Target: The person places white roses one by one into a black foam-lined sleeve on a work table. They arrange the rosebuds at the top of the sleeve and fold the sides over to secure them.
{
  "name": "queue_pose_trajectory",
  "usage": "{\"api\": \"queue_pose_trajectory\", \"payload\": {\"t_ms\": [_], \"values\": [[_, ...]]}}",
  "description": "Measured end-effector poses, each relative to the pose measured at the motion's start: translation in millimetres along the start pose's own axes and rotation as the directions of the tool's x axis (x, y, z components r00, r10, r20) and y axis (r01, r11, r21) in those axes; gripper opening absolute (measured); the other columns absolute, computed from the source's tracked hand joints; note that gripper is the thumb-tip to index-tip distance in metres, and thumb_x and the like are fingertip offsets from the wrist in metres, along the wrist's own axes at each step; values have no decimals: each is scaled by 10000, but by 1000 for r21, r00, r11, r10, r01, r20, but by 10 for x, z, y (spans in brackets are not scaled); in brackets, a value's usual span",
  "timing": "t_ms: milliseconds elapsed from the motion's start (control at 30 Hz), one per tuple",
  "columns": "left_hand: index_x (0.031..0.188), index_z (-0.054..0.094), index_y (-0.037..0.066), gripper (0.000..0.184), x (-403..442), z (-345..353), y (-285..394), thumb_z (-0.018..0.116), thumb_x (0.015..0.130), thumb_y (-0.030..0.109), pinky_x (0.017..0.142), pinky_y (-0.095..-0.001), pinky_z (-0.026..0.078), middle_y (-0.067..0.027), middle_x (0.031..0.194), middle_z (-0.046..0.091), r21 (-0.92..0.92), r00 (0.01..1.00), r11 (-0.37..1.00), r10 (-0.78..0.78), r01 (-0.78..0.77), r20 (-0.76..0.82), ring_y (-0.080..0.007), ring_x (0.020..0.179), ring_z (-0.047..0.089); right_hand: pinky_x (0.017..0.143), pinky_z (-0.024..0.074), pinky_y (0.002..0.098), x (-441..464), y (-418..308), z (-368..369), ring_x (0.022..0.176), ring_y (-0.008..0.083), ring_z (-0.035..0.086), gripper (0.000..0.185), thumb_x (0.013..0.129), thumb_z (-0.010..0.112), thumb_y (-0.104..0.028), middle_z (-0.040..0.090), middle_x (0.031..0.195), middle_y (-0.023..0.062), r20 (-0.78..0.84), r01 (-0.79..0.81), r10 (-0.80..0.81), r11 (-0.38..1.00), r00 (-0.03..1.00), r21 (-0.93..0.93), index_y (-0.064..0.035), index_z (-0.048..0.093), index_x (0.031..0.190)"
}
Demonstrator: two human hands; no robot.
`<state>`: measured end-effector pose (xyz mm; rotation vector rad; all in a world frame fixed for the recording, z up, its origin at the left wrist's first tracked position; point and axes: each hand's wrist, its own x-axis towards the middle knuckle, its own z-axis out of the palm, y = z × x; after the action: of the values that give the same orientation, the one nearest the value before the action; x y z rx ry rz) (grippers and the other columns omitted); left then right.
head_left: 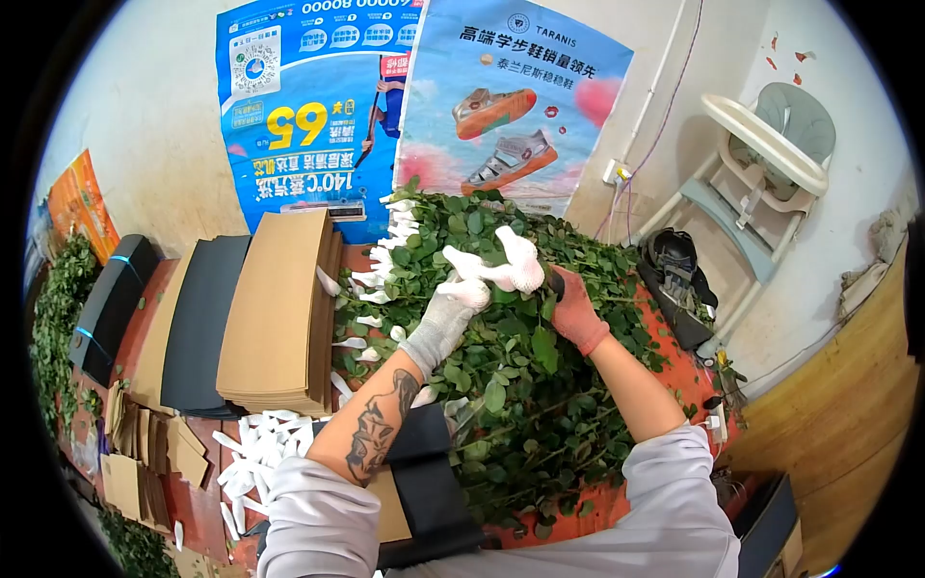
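Observation:
My left hand (438, 328), in a pale grey glove, is closed around leafy stems just below several rose-like buds in white net sleeves (520, 260). The flower kind is hidden by the sleeves. To the right, my right hand (581, 313), in a red-orange glove, is curled against the foliage with a small dark object (556, 283) at its thumb side, too little of it visible to name. Under both hands lies a big heap of leafy green stems (568, 405). More white-sleeved heads (400, 226) line the heap's left edge.
Stacked brown cardboard sheets (275, 308) and black sheets (202, 323) stand on the left. Loose white sleeves (260, 458) are piled before them. A black sheet (424, 482) lies near my body. A high chair (771, 173) and dark bag (674, 289) are on the right.

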<state>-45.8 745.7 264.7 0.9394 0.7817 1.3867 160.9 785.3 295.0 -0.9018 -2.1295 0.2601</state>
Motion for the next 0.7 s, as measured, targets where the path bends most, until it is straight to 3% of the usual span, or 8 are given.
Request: {"api": "queue_pose_trajectory", "payload": {"t_ms": [200,300,333,367,433,500,567,700], "values": [[1017,521,13,179,79,-185,-156,456,861,72,617,-251,444,-1,843,550,312,892,865,277,-393,356,-126,687,524,919,408,358,-6,356,118,1041,277,535,572,724,720,-215,560,1140,164,235,-53,26,992,972,112,-9,495,1207],[884,534,21,103,85,-107,-96,559,796,69,630,-265,444,0,791,533,801,852,349,393,-486,345,-131,682,522,916,411,345,-13,107,69,1038,260,537,617,723,713,-185,563,1138,156,100,152,-142,984,985,-95,-9,450,1252],[898,530,26,111,62,-117,-218,562,805,77,639,-267,450,-3,779,521,391,902,814,403,-430,153,-135,687,524,916,411,345,4,61,31,1038,260,537,617,723,713,-185,563,1138,156,98,153,-144,984,985,-91,-9,450,1252],[912,526,31,119,19,-87,-300,565,813,85,647,-268,457,-6,768,509,-200,956,936,294,-288,-4,-139,693,526,921,410,348,47,12,-15,1033,271,538,640,713,711,-178,558,1145,156,229,136,-156,986,961,100,-15,433,1266],[1170,445,39,270,9,-117,-331,376,952,182,965,-309,399,-81,1105,513,-235,947,920,320,-312,-4,-181,1047,511,963,383,372,60,-419,-58,1056,325,515,679,689,671,-177,519,1183,179,378,-45,-155,882,913,469,-12,388,1284],[1025,494,18,192,209,53,-500,431,927,171,643,-268,464,-34,927,528,-603,974,788,-19,-126,-228,-143,718,555,992,350,379,-40,-370,102,1098,339,487,664,680,618,-162,473,1226,204,360,195,-123,966,925,-172,13,377,1274],[1037,523,50,219,-17,176,-318,401,934,200,508,-266,443,-31,841,549,-798,1000,603,14,-25,-21,-149,679,569,973,353,377,-152,-451,258,1099,325,487,629,689,577,-154,447,1237,205,275,257,-130,826,953,-501,18,379,1261],[1005,520,87,199,292,53,-563,413,929,238,447,-248,428,-16,857,538,-694,1000,720,6,-2,3,-139,648,546,882,403,356,-150,-386,234,1002,277,536,555,690,589,-165,509,1158,151,237,186,-40,749,971,-636,-26,450,1209]]}}
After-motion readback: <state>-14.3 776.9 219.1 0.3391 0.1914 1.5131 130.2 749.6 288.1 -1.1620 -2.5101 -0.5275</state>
